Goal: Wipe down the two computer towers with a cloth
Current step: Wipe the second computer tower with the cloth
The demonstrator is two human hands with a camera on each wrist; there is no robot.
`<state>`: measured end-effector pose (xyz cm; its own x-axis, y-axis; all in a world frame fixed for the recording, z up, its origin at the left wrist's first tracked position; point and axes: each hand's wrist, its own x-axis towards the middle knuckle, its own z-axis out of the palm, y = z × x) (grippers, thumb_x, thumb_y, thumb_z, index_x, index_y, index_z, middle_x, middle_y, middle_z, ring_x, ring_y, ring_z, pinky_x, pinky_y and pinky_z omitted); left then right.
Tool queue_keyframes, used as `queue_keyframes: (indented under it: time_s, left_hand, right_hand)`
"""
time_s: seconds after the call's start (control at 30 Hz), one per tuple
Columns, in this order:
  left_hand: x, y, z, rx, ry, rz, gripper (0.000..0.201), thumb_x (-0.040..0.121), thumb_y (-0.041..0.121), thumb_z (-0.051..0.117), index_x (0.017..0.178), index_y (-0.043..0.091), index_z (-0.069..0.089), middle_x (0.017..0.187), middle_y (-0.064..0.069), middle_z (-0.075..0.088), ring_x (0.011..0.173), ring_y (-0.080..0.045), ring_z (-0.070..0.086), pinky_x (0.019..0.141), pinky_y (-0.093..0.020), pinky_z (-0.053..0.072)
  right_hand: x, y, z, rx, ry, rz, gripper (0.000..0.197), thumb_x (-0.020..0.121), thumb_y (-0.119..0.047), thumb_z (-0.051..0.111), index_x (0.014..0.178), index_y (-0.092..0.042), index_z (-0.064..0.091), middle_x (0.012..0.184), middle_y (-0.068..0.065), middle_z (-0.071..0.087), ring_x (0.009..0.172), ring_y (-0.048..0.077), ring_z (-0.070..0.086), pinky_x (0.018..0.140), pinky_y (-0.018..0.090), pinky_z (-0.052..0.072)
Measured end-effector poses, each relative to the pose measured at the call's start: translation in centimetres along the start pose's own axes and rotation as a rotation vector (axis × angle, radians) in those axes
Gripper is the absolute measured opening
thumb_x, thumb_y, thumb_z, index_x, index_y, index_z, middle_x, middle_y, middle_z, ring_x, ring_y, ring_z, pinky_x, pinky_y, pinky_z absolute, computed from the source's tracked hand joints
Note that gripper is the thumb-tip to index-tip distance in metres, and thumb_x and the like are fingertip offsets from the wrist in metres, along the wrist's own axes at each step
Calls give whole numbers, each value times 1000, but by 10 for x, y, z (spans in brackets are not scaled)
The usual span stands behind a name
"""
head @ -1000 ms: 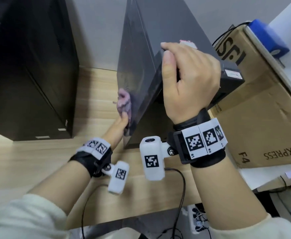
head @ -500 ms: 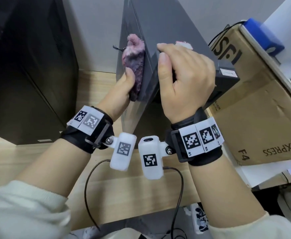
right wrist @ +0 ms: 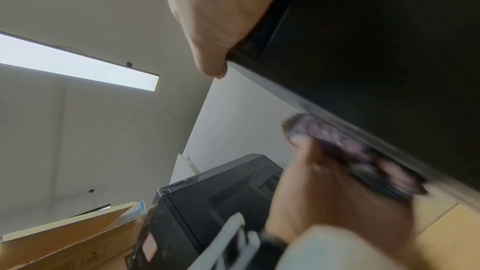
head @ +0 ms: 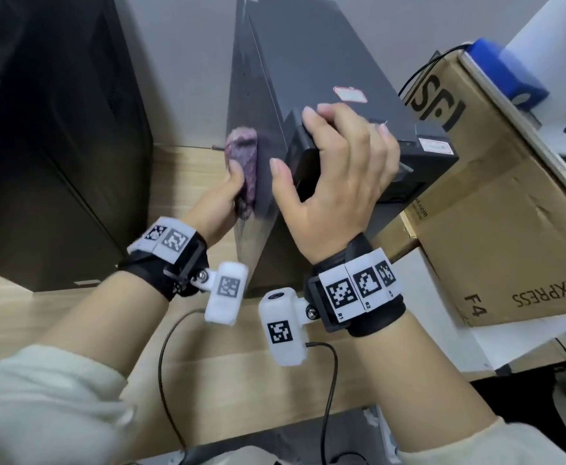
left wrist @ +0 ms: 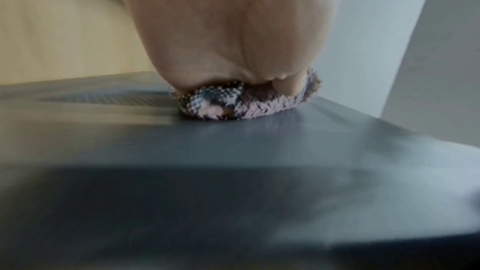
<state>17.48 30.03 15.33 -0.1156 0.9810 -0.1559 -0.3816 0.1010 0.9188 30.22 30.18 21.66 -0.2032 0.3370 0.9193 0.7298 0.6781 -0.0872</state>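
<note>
The grey computer tower (head: 308,62) stands tilted on the wooden desk (head: 73,313). My right hand (head: 335,176) grips its near top corner, fingers curled over the edge and thumb spread on the front. My left hand (head: 218,203) holds a folded purple-pink cloth (head: 243,162) against the tower's left side panel, about halfway up. In the left wrist view the cloth (left wrist: 244,102) lies flat on the panel (left wrist: 233,171) under my fingers (left wrist: 233,28). A second, black tower (head: 57,146) stands upright to the left. The right wrist view shows the cloth (right wrist: 350,151), blurred.
A large cardboard box (head: 509,229) leans close against the grey tower's right side, with a blue object (head: 506,75) above it. A black cable (head: 161,364) runs over the desk's near edge. A wall stands right behind both towers.
My left hand swept the cloth up the side panel from low to the top edge, then back down to mid-height. My right thumb has spread away from the fingers.
</note>
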Motion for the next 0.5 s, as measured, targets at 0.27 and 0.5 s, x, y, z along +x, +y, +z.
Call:
queue_keyframes:
  time_s: [0.27, 0.5]
  left_hand:
    - [77, 52, -20, 77, -187, 147, 70, 95, 51, 16, 152, 12, 19, 154, -5, 37, 140, -11, 38, 119, -30, 25]
    - [69, -31, -45, 189, -38, -126, 56, 106, 36, 13, 148, 3, 26, 151, -13, 38, 139, -24, 40, 117, -38, 30]
  right_hand:
    - [-1, 3, 3, -35, 8, -61, 42, 80, -43, 54, 116, -23, 43, 119, -8, 42, 112, 12, 43, 102, 33, 26]
    - [-1, 0, 6, -32, 29, -44, 39, 79, -42, 53, 113, -24, 44, 118, -9, 43, 111, 11, 44, 101, 33, 28]
